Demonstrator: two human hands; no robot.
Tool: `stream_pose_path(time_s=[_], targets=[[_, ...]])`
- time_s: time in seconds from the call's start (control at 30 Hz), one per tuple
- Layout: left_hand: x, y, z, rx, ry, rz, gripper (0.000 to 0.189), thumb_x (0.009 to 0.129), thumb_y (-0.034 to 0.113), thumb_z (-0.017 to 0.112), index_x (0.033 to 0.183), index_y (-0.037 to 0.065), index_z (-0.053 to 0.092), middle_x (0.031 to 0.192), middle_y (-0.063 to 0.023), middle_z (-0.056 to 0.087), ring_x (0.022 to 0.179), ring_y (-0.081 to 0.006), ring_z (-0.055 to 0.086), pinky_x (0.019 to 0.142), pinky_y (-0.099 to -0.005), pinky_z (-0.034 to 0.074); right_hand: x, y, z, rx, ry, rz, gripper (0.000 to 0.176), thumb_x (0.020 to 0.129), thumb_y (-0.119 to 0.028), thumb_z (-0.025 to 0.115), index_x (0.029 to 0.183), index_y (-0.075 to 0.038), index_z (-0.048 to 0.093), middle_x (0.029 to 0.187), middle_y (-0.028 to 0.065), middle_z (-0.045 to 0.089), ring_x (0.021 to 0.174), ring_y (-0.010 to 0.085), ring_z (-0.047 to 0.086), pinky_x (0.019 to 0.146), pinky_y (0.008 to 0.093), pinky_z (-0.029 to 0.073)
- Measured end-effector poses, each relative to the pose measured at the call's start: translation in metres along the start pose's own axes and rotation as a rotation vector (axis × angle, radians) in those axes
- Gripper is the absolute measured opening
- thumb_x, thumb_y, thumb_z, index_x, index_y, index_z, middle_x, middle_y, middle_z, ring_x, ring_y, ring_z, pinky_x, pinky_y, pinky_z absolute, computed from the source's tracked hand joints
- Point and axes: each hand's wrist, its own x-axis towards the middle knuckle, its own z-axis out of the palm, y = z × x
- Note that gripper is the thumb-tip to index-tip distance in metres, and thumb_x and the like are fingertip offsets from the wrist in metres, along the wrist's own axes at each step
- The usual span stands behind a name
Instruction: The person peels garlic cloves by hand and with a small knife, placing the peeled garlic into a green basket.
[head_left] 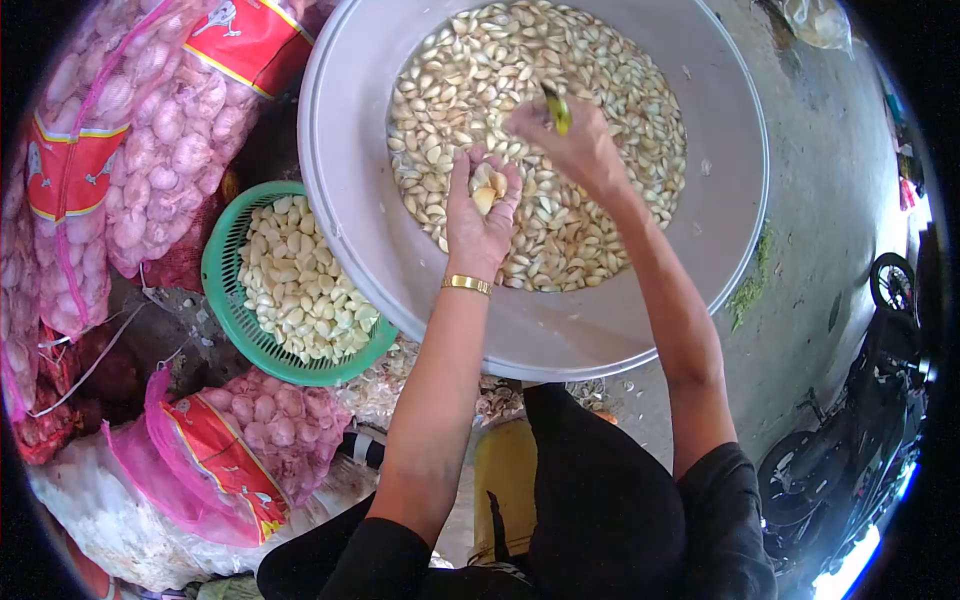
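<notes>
A wide grey basin [725,200] holds many garlic cloves [540,60] in water. Over it, my left hand [484,205] is palm up, fingers curled round a few garlic cloves [487,188]; a gold watch band is on that wrist. Just to the right and farther forward, my right hand [575,140] grips a small tool with a yellow-green handle [558,110], its fingers partly blurred. Left of the basin stands a green basket [222,290] of peeled, pale cloves [300,280].
Mesh sacks of garlic bulbs [170,150] with red labels are piled at the left. Another pink net sack [265,420] lies nearer, on white sacking [110,520]. Garlic skins litter the floor below the basin. A motorbike [850,440] stands at the right.
</notes>
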Motion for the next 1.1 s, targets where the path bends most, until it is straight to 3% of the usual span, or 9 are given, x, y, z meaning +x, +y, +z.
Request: stream_pose_path(time_s=[0.13,0.23,0.3,0.37,0.5,0.53,0.67,0.8,1.1], targets=[[-0.006,0.002,0.007,0.195,0.004,-0.064,0.026,0.093,0.029,0.063,0.109,0.010,0.058,0.102,-0.0052,0.058,0.096,-0.0170,0.059,0.090,-0.0343,0.052,-0.042,0.018,0.026,-0.047,0.026,-0.247,0.019,0.087,-0.023,0.069,0.093,-0.005,0.071,0.081,0.0082,0.067,0.068,0.0140,0.060,0.059,0.0306,0.049],[-0.003,-0.002,-0.002,0.289,0.054,0.030,0.028,0.089,0.024,0.068,0.109,0.008,0.058,0.104,-0.0049,0.058,0.095,-0.0168,0.059,0.086,-0.0314,0.054,-0.037,0.019,0.015,-0.068,-0.061,-0.070,0.020,0.087,-0.024,0.069,0.094,-0.005,0.071,0.084,0.0091,0.068,0.070,0.0145,0.062,0.059,0.0297,0.050],[0.005,0.002,-0.009,0.164,-0.009,-0.029,0.028,0.085,0.016,0.073,0.107,0.006,0.059,0.103,-0.0052,0.058,0.095,-0.0168,0.059,0.080,-0.0268,0.056,-0.031,0.015,-0.008,0.056,-0.103,-0.083,0.023,0.087,-0.025,0.068,0.097,-0.005,0.071,0.087,0.0099,0.070,0.072,0.0149,0.063,0.062,0.0296,0.052],[0.008,0.005,-0.009,0.042,0.018,-0.089,0.028,0.081,0.011,0.075,0.105,0.006,0.060,0.102,-0.0053,0.058,0.093,-0.0179,0.059,0.077,-0.0234,0.057,-0.033,-0.011,-0.037,0.043,-0.092,0.154,0.022,0.087,-0.024,0.068,0.098,-0.005,0.071,0.090,0.0090,0.070,0.074,0.0151,0.065,0.065,0.0299,0.053],[0.009,0.012,-0.009,0.020,-0.154,-0.058,0.026,0.087,0.015,0.071,0.108,0.006,0.058,0.098,-0.0063,0.058,0.079,-0.0148,0.058,0.059,-0.0186,0.053,-0.046,0.037,-0.049,-0.228,-0.075,-0.040,0.022,0.085,-0.022,0.066,0.100,-0.007,0.070,0.087,0.0132,0.069,0.071,0.0190,0.065,0.067,0.0338,0.053],[0.010,0.015,-0.007,0.010,-0.122,-0.015,0.030,0.090,0.017,0.067,0.115,0.005,0.054,0.096,-0.0069,0.057,0.076,-0.0135,0.057,0.053,-0.0168,0.048,-0.052,0.047,-0.047,-0.360,-0.130,-0.029,0.021,0.083,-0.019,0.063,0.099,-0.007,0.069,0.088,0.0170,0.068,0.074,0.0259,0.066,0.069,0.0389,0.053],[0.005,0.026,-0.005,-0.102,-0.160,0.074,0.038,0.092,0.019,0.065,0.123,0.004,0.050,0.096,-0.0069,0.056,0.076,-0.0133,0.055,0.054,-0.0175,0.049,-0.071,0.076,-0.024,-0.593,-0.169,-0.025,0.028,0.080,-0.017,0.065,0.106,-0.007,0.067,0.101,0.0174,0.067,0.092,0.0368,0.063,0.081,0.0438,0.050],[-0.001,0.032,0.002,-0.126,-0.105,0.198,0.038,0.092,0.019,0.065,0.123,0.004,0.050,0.100,-0.0072,0.055,0.077,-0.0129,0.054,0.055,-0.0185,0.048,-0.076,0.092,-0.009,-0.532,-0.079,-0.143,0.031,0.078,-0.016,0.067,0.108,-0.007,0.065,0.101,0.0181,0.066,0.091,0.0372,0.063,0.081,0.0442,0.050],[-0.029,0.053,0.012,-0.001,-0.157,0.159,0.023,0.094,0.012,0.059,0.114,0.002,0.054,0.095,-0.0094,0.054,0.077,-0.0152,0.055,0.053,-0.0189,0.047,-0.067,0.069,-0.008,-0.522,-0.065,-0.105,0.033,0.076,-0.014,0.068,0.107,-0.003,0.064,0.098,0.0183,0.066,0.088,0.0375,0.064,0.078,0.0454,0.051]])
